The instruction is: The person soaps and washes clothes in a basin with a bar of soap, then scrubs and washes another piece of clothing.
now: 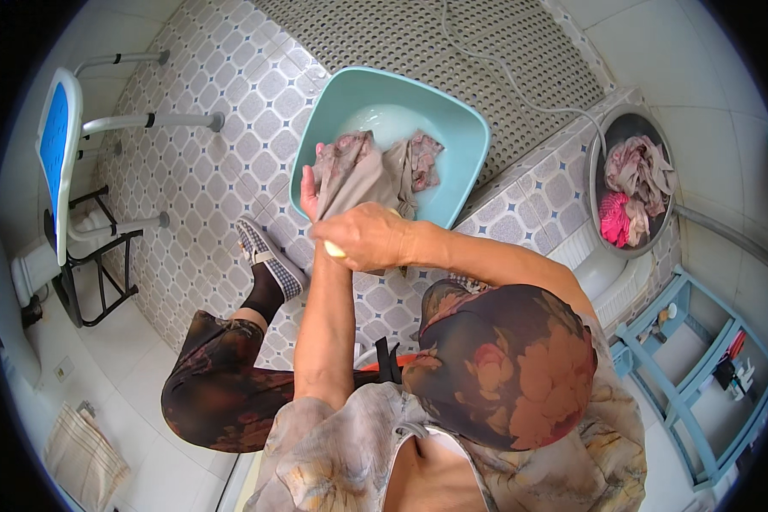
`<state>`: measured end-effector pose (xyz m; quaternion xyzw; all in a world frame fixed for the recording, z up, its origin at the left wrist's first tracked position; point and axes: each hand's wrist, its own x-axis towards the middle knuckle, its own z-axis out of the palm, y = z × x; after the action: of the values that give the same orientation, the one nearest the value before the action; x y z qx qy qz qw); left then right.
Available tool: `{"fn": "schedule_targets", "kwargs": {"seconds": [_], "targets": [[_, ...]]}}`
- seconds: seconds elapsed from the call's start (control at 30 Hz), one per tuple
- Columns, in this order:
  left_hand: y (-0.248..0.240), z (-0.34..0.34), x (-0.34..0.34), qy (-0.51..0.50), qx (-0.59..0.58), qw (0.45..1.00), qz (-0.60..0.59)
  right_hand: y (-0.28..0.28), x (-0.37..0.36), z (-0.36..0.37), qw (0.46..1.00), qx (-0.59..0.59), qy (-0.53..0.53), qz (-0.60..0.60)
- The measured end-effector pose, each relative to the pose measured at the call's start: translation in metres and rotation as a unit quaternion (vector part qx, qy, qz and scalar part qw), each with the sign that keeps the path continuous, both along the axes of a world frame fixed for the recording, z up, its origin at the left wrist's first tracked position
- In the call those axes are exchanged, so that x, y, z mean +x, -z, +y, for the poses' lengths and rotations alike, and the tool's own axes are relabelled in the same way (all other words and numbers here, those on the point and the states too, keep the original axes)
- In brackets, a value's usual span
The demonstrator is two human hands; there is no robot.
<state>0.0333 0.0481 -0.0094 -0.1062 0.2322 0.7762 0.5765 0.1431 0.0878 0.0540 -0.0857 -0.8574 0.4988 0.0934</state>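
Observation:
A wet greyish-brown garment [358, 175] with a reddish floral pattern lies partly in a teal basin [469, 145] of cloudy, sudsy water [382, 122]. My left hand [308, 194] is at the basin's near left side, holding part of the garment; its fingertips show at the cloth's edge, while the rest is covered. Crossing over my left wrist, my right hand [365, 237] is closed around a pale yellow bar of soap [335, 250], which sticks out of the fist next to the cloth.
A washing machine opening or round tub [596, 183] at right holds crumpled clothes [638, 166]. A grey hose [520, 94] runs there across a perforated mat [401, 34]. A blue-seated chair [54, 154] stands left, a blue rack [683, 375] lower right. My checked shoe [273, 260] is beside the basin.

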Motion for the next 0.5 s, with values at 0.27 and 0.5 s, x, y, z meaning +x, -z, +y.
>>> {"fn": "schedule_targets", "kwargs": {"seconds": [0.27, 0.5], "targets": [[0.103, -0.049, -0.018, -0.057, 0.263, 0.962, -0.033, 0.058, -0.051, 0.04, 0.953, 0.246, 0.127, 0.122], [0.037, 0.005, 0.033, 0.031, -0.215, 0.975, -0.034, 0.12, -0.021, 0.09, 0.938, -0.113, 0.225, -0.239]]}}
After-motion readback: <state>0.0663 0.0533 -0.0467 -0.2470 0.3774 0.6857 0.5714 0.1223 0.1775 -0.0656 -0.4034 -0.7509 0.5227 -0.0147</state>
